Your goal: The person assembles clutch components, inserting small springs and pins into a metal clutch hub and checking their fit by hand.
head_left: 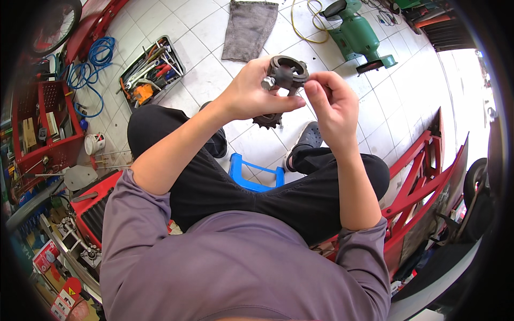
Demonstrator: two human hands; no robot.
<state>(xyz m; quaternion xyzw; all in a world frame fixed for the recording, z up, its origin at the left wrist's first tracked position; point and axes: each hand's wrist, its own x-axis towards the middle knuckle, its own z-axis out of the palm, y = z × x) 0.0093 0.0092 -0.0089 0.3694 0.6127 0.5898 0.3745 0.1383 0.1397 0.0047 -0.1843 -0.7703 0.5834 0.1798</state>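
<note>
Raised above my knees, a dark metal machine part [287,76] has a round ring at its top and a shiny bolt [268,83] sticking out at its left. My left hand [250,92] is closed round the part, its thumb stretched along the near side. Below that thumb shows a toothed sprocket [266,121], which seems to belong to the same part. My right hand [338,104] is at the part's right edge with thumb and forefinger pinched together and the other fingers curled. Whatever is between those fingertips is too small or hidden to tell.
A tray of hand tools [152,69] lies on the tiled floor at the left, near a coiled blue hose [101,52]. Ahead are a grey cloth [249,31] and a green bench grinder [360,36]. A blue stool [251,184] is beneath me; a red metal frame [417,182] stands right.
</note>
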